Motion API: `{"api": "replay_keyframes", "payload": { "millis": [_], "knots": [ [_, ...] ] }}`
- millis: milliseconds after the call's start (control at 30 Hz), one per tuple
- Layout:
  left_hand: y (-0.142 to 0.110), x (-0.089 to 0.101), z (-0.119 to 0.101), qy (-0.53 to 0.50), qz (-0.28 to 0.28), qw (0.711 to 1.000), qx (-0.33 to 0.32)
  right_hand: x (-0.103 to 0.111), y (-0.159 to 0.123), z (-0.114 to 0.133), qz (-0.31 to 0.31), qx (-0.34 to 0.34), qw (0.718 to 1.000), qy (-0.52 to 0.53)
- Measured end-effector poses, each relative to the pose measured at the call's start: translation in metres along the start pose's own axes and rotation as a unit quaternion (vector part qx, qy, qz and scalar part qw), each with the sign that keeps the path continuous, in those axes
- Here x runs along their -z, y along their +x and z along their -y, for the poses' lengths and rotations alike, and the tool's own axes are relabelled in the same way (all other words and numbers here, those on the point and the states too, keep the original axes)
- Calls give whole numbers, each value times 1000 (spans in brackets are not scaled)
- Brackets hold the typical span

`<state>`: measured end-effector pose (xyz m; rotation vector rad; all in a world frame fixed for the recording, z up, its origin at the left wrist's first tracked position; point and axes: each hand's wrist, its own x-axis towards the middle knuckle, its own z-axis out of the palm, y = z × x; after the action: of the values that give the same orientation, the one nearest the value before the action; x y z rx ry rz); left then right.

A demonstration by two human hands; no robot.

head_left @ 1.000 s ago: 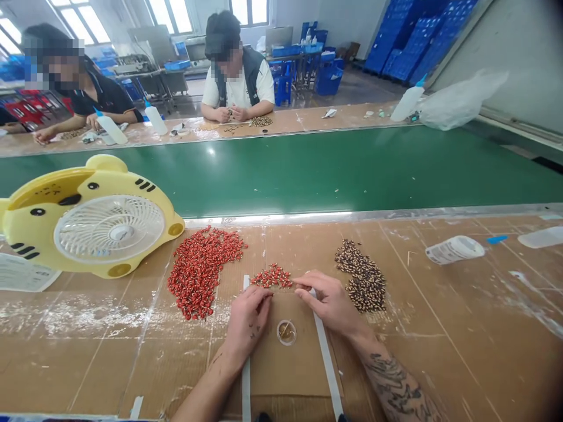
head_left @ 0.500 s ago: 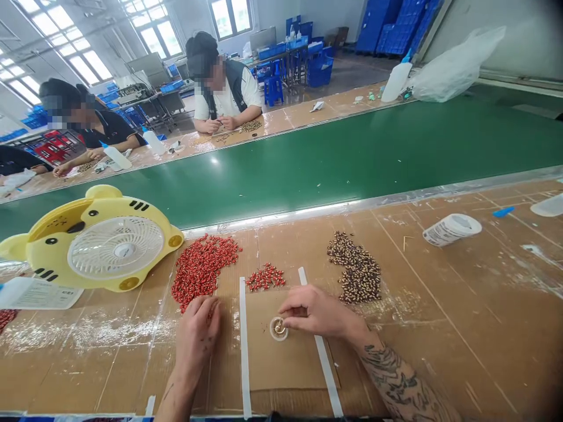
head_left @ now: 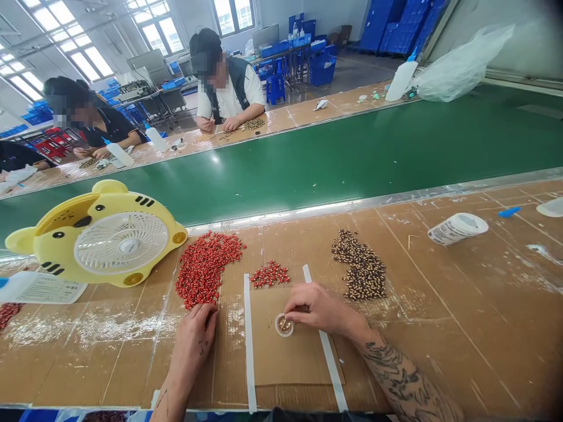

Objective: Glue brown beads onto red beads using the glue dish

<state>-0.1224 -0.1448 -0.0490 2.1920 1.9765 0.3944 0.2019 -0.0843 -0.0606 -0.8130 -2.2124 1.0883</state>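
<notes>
My left hand [head_left: 196,331] rests at the near edge of a heap of small red pieces [head_left: 206,266], its fingers curled together; anything inside them is hidden. My right hand [head_left: 314,308] is closed in a pinch, fingertips at the rim of a small round cup [head_left: 284,333]. What the pinch holds is too small to make out. The cup sits on a cardboard sheet [head_left: 294,363] with white tape strips along both sides. A smaller group of red pieces [head_left: 269,274] lies at the sheet's far edge.
Dark-and-tan pieces [head_left: 359,266] are heaped right of the sheet. A yellow animal-shaped fan [head_left: 176,214] stands at left, near a labelled bottle [head_left: 48,287]. On the right lies a tipped white tub [head_left: 457,228]. A green belt [head_left: 285,170] separates me from co-workers seated opposite.
My left hand has shifted slightly back, its fingertips now at the red heap's near edge. My right hand stays at the cup. The co-worker opposite has moved their hands apart.
</notes>
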Motion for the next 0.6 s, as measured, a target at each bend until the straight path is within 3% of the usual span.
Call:
{"api": "replay_keyframes", "payload": {
  "millis": [100, 200, 333, 400, 500, 600],
  "knots": [
    [0, 0, 3, -7, -24, 1000, -17, -1, 0, -1, 0, -4, 1000, -2],
    [0, -1, 2, -53, -82, 995, -26, -2, 0, 0, -4, 4, 1000, -5],
    [8, -3, -19, -185, -101, 976, 51, -6, 1, 5, -1, 52, 998, -18],
    [16, -7, -39, -309, -90, 941, 103, -9, 2, 8, 6, 83, 996, -45],
    [32, -18, -68, -509, -39, 849, 138, -11, 3, 10, -2, 112, 988, -104],
    [46, -33, -83, -627, 11, 767, 136, -11, 3, 10, -27, 124, 982, -142]
  ]
}}
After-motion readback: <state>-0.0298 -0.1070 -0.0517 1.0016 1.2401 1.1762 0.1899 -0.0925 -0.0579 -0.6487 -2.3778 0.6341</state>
